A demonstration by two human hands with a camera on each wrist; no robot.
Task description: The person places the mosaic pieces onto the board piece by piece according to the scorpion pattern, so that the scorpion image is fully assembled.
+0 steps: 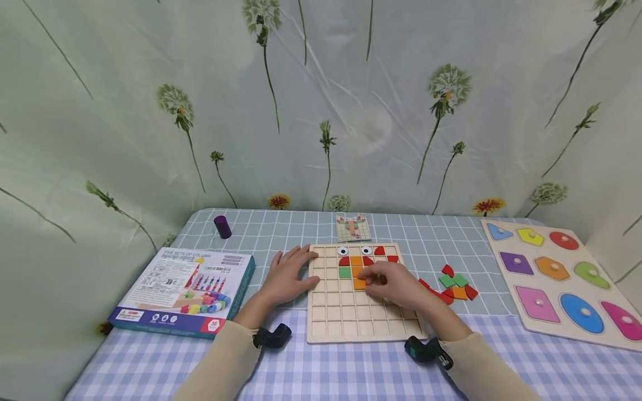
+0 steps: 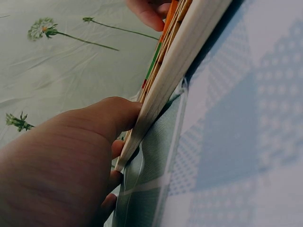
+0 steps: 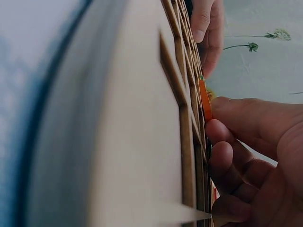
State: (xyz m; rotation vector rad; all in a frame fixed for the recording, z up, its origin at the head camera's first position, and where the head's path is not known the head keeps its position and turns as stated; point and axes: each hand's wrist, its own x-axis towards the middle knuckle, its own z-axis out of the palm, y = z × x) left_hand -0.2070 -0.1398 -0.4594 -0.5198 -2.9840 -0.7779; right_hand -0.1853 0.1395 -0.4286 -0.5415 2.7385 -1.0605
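A wooden grid board (image 1: 326, 323) lies in front of me with coloured tiles in its upper cells. Two eye tiles (image 1: 343, 251) sit in the top row, with red rounded tiles (image 1: 379, 251) nearby and a green square tile (image 1: 345, 272) lower down. My right hand (image 1: 393, 283) pinches an orange square tile (image 3: 205, 100) at the board's middle, its fingertips at the tile's edge. At the board's left edge, my left hand (image 1: 288, 273) rests with fingers extended, the thumb (image 2: 125, 113) touching the edge.
Loose red, green and orange tiles (image 1: 459, 292) lie right of the board. A pattern card (image 1: 353, 228) is behind it. On the left are a boxed toy (image 1: 183, 292) and a purple cylinder (image 1: 223, 227); on the right, a knobbed shape puzzle (image 1: 559, 267).
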